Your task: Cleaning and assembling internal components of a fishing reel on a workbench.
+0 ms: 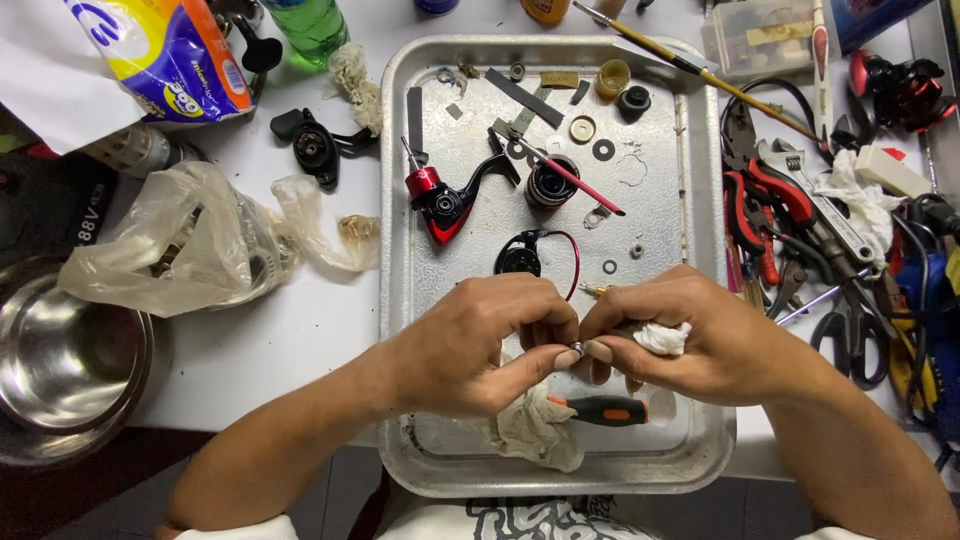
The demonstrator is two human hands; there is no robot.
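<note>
A small metal ring (577, 348) sits pinched between the thumbs and fingertips of the left hand (480, 345) and right hand (690, 335), above a metal tray (700, 440); the right fingers also clamp a white tissue (662, 338).

One metal tray (400, 250), one steel bowl (60, 370), two hands, one green bottle (312, 25).

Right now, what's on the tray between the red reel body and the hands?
Head view: a black round part with a red wire loop lies between the reel body and the hands.
</note>
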